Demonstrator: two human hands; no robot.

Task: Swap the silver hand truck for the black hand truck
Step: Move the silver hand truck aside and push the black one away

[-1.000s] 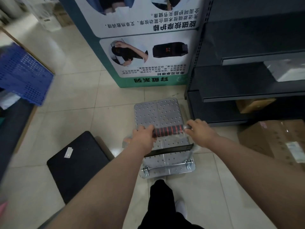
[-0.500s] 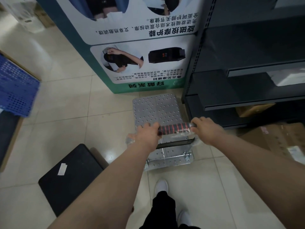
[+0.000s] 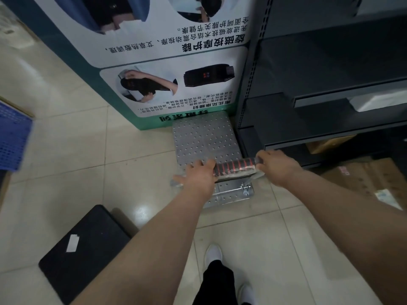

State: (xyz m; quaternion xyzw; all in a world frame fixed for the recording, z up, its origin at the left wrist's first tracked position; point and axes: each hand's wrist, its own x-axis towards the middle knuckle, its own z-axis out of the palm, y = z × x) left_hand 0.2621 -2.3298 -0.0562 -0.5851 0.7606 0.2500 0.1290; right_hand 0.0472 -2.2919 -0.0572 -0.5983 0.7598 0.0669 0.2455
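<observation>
Both hands — left hand [image 3: 198,176], right hand [image 3: 276,166] — on the silver hand truck [image 3: 203,139] handle.

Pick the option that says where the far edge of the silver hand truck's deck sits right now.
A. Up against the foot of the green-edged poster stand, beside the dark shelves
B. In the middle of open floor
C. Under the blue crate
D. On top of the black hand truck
A: the silver hand truck has its far edge at the poster stand, beside the dark shelves.
</observation>
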